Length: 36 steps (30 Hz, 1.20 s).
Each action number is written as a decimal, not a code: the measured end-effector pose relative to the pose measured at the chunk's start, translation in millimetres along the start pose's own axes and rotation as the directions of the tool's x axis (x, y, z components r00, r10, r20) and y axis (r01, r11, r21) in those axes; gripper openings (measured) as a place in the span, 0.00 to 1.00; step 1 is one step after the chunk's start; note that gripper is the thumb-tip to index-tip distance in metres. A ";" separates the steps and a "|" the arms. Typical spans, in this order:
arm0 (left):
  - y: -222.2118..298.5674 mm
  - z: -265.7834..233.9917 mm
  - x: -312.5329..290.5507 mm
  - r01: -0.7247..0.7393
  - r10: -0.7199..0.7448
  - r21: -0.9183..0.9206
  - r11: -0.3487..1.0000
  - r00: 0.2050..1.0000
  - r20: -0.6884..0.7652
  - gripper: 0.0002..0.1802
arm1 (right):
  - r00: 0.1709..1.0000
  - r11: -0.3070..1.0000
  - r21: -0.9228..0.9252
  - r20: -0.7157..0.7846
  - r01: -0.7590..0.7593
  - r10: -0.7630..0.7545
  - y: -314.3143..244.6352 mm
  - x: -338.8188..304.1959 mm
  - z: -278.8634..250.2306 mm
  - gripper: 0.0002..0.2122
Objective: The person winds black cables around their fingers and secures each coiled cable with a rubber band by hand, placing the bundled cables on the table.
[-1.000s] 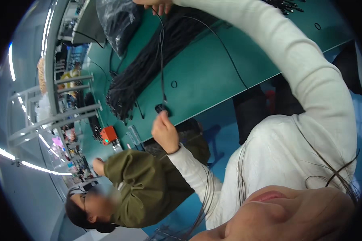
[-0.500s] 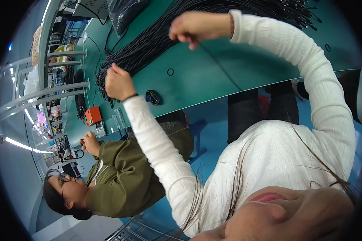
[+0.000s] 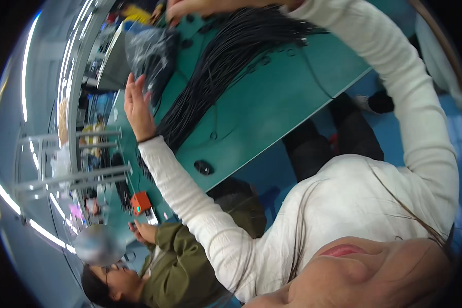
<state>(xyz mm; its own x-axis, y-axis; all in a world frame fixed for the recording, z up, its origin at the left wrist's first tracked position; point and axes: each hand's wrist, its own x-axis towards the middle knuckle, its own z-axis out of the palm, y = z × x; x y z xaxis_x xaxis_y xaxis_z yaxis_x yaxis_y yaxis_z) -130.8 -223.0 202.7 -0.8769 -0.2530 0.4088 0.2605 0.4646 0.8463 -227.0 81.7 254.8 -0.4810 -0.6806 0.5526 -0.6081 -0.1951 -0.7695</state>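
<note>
Because the cable bundle [image 3: 216, 72] lies loose, my uncurled, empty left hand [image 3: 138, 109] near it could snag strands; remotely, I cannot tell my right hand's [image 3: 192, 7] grip.

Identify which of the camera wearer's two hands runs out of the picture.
The right hand: the picture's upper edge cuts it off above the black cable bundle. The left hand shows whole, open, near the translucent plastic bag.

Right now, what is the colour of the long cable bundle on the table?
The cable bundle is black; the head view shows it best.
</note>
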 end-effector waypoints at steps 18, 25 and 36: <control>57.7 176.5 -199.8 0.729 0.353 -0.639 0.245 0.547 0.759 0.27 | 0.874 0.915 -0.399 -0.421 0.063 -0.244 -17.4 -57.2 -28.7 0.09; 74.0 198.2 -233.5 0.722 0.456 -0.671 0.168 0.547 0.703 0.25 | 0.872 0.911 -0.413 -0.452 -0.016 -0.190 13.4 -87.2 -22.5 0.08; 48.0 132.3 -199.3 0.125 0.196 -0.990 0.067 0.971 0.136 0.23 | 0.914 0.964 -0.264 0.395 0.022 0.087 48.8 -251.4 3.5 0.06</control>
<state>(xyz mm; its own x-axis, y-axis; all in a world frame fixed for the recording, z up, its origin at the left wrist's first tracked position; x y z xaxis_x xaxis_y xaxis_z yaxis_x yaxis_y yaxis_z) 3.1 -38.0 116.7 -0.8555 -0.0388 0.5164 0.3073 -0.8407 0.4459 -133.6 240.8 77.2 -0.2430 -0.9186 0.3117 -0.7640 -0.0168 -0.6450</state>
